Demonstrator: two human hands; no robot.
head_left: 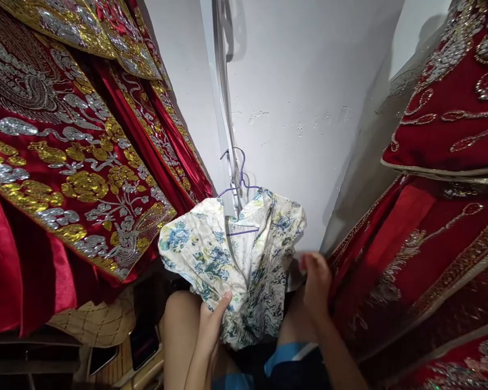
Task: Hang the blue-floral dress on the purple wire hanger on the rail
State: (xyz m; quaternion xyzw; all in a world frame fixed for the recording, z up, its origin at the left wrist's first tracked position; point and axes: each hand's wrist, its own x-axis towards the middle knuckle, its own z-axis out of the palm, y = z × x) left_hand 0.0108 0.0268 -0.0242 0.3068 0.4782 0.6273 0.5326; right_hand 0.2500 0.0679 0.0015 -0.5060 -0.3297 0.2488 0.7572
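A short-sleeved floral shirt (pixel 211 254), white with blue, green and yellow flowers, hangs on a thin purple clothes hanger (pixel 243 184) in front of me. The hanger's hook is at a narrow upright metal strip on the wall. My left hand (pixel 216 317) grips the shirt's lower front on the left side; its thumb lies on top of the cloth and the other fingers are hidden behind. Just off the shirt's right edge is my right hand (pixel 318 273), below the sleeve. Its fingers are blurred, and I cannot make out anything in them.
Red garments with gold and silver embroidery (pixel 85 184) hang close on the left. More beaded red garments (pixel 443 130) crowd the right. Behind the hanger stands a white wall (pixel 301 81). At lower left are a tan quilted item (pixel 101 319) and a dark phone-like object (pixel 144 344).
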